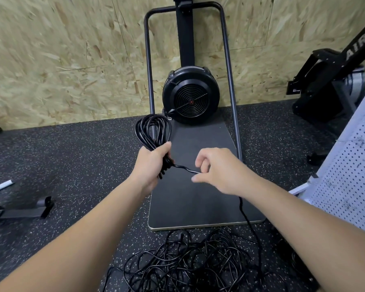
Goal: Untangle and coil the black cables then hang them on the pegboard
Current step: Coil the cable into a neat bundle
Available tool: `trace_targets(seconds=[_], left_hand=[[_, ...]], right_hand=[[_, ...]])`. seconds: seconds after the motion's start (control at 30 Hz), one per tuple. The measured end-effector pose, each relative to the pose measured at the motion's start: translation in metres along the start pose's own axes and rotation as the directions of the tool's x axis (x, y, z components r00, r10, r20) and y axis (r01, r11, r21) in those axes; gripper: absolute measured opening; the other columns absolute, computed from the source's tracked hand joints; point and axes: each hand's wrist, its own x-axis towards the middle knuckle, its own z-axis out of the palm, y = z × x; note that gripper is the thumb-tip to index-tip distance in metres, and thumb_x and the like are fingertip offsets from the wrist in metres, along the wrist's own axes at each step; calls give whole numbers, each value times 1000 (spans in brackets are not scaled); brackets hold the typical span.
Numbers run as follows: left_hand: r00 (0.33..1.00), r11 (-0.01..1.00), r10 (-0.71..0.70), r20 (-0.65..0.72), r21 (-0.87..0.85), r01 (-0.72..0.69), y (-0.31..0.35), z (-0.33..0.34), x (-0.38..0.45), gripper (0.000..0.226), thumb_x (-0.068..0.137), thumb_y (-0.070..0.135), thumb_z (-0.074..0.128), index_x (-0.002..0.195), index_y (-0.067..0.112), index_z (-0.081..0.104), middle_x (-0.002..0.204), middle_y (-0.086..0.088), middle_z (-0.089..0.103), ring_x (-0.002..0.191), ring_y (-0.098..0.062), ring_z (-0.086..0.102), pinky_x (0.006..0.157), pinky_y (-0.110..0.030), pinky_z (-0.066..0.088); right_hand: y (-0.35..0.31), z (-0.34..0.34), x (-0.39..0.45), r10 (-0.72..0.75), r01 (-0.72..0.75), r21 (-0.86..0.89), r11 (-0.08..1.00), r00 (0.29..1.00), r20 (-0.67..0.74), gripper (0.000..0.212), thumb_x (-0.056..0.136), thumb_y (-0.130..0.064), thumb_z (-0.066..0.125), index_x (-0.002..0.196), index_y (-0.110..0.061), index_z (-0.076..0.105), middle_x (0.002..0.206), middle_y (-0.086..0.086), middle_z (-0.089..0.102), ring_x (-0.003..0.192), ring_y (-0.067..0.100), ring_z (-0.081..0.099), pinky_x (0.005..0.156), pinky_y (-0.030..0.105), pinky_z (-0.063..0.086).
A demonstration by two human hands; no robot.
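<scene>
A coiled black cable (153,131) is gripped in the left hand (152,165), and its loose end (188,169) is pinched by the right hand (215,171). More tangled cables (188,260) are piled on the floor (72,165) below.

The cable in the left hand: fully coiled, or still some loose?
Partly coiled. The left hand grips a looped bundle; a loose strand runs to the right hand and down to the floor tangle.

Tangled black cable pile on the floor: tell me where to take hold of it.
Grip the strand rising from the tangled black cable pile, from the right side: it runs free and taut, clear of the knotted loops.
</scene>
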Motion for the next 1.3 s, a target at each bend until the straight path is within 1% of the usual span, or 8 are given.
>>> trace_targets(seconds=[0.2,0.33,0.63,0.77,0.9,1.07,1.17,1.3], left_hand=[[998,995,-48,-27,-91,46,3,0,0,18,100,24,73,93,8,68,79,-10,62,70,-24,65,71,-37,43],[1000,982,4,11,-190,-2,5,5,-1,13,102,18,74,103,8,67,90,-12,56,74,-22,60,71,-34,55],[997,985,67,42,155,-73,8,-9,-6,31,104,27,69,80,11,59,67,-4,56,51,-13,48,50,-25,37],[953,988,-44,301,152,-3,10,-6,-16,31,105,43,73,90,16,66,81,-4,64,68,-17,59,63,-27,49],[867,977,-199,456,157,141,-2,6,-28,72,83,79,78,113,14,72,92,-12,62,73,-20,53,68,-36,38],[760,965,-171,627,264,-1,-14,30,-44,45,92,13,83,132,32,73,115,15,76,101,-4,68,87,-27,56],[868,965,-117,484,263,-17,-21,34,-41,17,86,12,77,90,28,72,85,1,64,80,-20,56,78,-40,45],[942,987,-98,322,156,49,-22,27,-32,16,90,6,70,78,17,66,75,-10,58,69,-24,53,69,-38,45]], right_hand=[[13,-2,7,-97,54,-143,988,944,-315,25,103,-43,71,83,-28,67,69,-8,68,70,21,69,71,39,57],[15,2,12,19,-77,-313,947,983,-185,38,112,-46,54,86,-24,70,80,-3,69,77,30,67,69,38,51],[-15,-14,-4,-162,143,89,986,949,272,31,104,-41,69,80,-23,77,62,1,58,57,9,46,59,24,37],[-11,-26,1,-241,213,324,922,969,47,12,95,-33,84,88,-23,84,81,8,77,71,15,60,71,38,49],[-7,-25,3,-50,88,438,894,994,-97,28,85,-37,93,69,-20,78,60,-2,56,60,13,43,61,31,33],[-13,-11,5,228,-170,621,765,974,-15,31,81,-24,95,73,-4,73,63,5,66,52,8,54,52,21,42],[-17,-10,5,153,-156,841,518,984,88,16,93,-7,84,100,6,77,81,7,71,67,13,65,62,24,56],[-2,-18,0,142,-79,625,776,988,-52,32,92,-15,86,122,-21,77,102,-4,84,99,11,80,95,29,60]])
